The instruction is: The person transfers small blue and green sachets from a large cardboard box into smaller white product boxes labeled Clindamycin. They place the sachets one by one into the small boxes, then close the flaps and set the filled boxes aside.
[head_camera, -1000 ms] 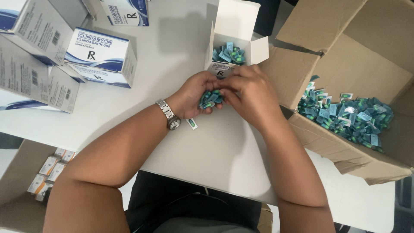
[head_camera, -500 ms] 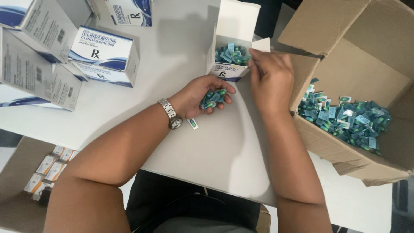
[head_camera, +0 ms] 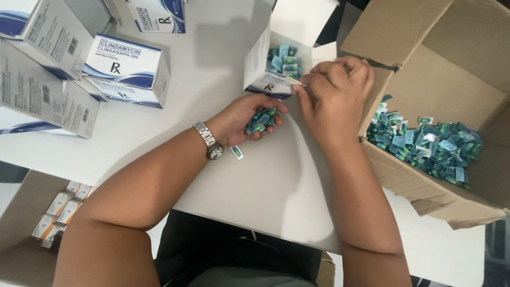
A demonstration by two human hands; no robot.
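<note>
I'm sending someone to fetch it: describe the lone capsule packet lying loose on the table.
On the white table, look just below the left hand and its metal wristwatch. The small single green-capsule packet lies flat there alone, unlike the packets heaped in the brown cardboard box.

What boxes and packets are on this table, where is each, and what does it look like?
Open small carton: top centre, white and blue, holding packets.
Closed cartons: upper left, white with blue bands.
Cardboard box: right, brown, open.
Capsule packets: heaped inside it, teal-green.
Single packet: beside the left hand.

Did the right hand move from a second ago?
Yes. The right hand left the left hand and went up to the small open box, beside the brown carton.
</note>
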